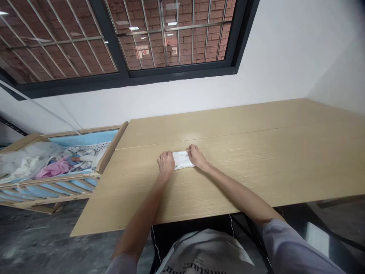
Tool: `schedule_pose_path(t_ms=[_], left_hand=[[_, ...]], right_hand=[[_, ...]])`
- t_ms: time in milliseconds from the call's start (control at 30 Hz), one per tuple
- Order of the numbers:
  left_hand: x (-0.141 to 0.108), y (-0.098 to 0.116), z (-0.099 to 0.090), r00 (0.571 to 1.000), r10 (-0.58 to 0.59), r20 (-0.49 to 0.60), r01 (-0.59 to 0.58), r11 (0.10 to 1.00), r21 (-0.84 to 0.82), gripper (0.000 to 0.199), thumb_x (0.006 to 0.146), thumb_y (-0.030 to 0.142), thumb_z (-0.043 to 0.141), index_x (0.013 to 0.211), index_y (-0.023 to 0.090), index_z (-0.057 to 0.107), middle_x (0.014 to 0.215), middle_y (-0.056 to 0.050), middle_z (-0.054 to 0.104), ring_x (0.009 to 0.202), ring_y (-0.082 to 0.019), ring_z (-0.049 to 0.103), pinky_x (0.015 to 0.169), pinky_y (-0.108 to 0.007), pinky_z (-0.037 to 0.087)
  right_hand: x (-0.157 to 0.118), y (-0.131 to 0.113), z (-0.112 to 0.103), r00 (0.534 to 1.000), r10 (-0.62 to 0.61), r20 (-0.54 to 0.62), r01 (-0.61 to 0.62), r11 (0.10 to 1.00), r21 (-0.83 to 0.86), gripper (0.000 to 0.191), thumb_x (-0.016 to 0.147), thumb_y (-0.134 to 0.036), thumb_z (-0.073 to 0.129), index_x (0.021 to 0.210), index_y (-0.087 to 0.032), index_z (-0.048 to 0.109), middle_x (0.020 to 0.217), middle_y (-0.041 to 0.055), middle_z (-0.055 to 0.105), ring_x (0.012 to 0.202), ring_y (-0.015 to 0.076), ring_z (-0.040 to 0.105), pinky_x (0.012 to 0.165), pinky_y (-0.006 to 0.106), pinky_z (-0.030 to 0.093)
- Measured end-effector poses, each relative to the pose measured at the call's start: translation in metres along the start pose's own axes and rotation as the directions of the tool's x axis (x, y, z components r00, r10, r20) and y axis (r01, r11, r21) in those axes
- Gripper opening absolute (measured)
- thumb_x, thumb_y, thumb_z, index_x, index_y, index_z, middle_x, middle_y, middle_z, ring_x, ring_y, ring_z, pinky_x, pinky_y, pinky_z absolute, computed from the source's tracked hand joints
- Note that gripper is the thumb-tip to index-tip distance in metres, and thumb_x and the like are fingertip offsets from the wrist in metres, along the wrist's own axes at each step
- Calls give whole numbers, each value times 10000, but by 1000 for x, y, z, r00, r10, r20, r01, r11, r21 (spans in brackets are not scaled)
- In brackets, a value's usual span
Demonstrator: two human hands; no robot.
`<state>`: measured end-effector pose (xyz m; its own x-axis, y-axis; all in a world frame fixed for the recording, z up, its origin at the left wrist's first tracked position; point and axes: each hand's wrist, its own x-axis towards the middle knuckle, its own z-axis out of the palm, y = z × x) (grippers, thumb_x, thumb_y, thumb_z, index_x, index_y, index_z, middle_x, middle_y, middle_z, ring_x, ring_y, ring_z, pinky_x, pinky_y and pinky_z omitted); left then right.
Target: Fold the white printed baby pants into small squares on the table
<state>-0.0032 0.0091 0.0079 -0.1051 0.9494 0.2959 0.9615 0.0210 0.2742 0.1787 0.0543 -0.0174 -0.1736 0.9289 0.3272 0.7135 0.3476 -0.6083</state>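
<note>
Table, pale wood, two panels joined at a seam. Cot stands at 9 o'clock, holding heaped clothes. Cloth, white, folded, faintly printed, lies at 12 o'clock from the person, just below the seam. Long axis runs left to right, nearly parallel to the seam. Left hand is against its left end; right hand is against its right end, slightly over it. Fingers on both hands are closed together, slightly curled, at the cloth's edges; whether they have hold of it cannot be told.
</note>
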Motion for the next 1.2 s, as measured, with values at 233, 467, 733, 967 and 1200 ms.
schedule_pose_path(t_ms=[233, 467, 733, 967, 1200], left_hand=[[-3, -4, -7, 996, 11, -93, -19, 997, -81, 392, 1016, 200, 320, 1296, 116, 580, 1219, -199, 644, 1171, -295, 595, 1010, -449, 434], [-25, 18, -14, 934, 335, -127, -358, 874, -328, 600, 1045, 422, 284, 1566, 124, 275, 1619, -175, 360, 1513, -250, 310, 1225, -445, 300], [-21, 8, 6, 884, 447, 136, -405, 879, -251, 729, 1037, 546, 178, 1604, 90, 192, 1683, -166, 203, 1574, -264, 95, 1274, -472, 174], [-22, -11, 6, 891, 382, 246, -366, 924, -109, 799, 1017, 604, 134, 1612, 72, 146, 1687, -183, 164, 1574, -272, 105, 1271, -467, 149], [-17, -21, 12, 912, 352, 212, -350, 935, -48, 858, 1003, 640, 165, 1584, 8, 180, 1672, -245, 171, 1569, -327, 107, 1255, -476, 179]], right_hand=[[7, -14, -18, 998, 62, -9, -61, 997, 52, 353, 1000, -331, 430, 1254, -101, 520, 1189, 188, 627, 1061, 252, 621, 939, 376, 498], [-29, -51, -22, 914, -390, 115, 406, 888, -216, 626, 995, -334, 416, 1560, -80, 326, 1577, 211, 386, 1472, 321, 332, 1193, 488, 297], [-35, -43, 10, 897, -322, 302, 425, 817, -389, 771, 945, -375, 500, 1601, -46, 264, 1648, 224, 247, 1533, 376, 216, 1247, 531, 167], [-37, -30, -2, 920, -288, 267, 373, 853, -365, 712, 996, -406, 325, 1575, 8, 301, 1633, 213, 289, 1533, 333, 245, 1251, 478, 194], [-39, -5, -18, 934, -204, 294, 281, 927, -249, 768, 1040, -553, 81, 1612, -67, 241, 1661, 163, 240, 1556, 274, 183, 1259, 454, 197]])
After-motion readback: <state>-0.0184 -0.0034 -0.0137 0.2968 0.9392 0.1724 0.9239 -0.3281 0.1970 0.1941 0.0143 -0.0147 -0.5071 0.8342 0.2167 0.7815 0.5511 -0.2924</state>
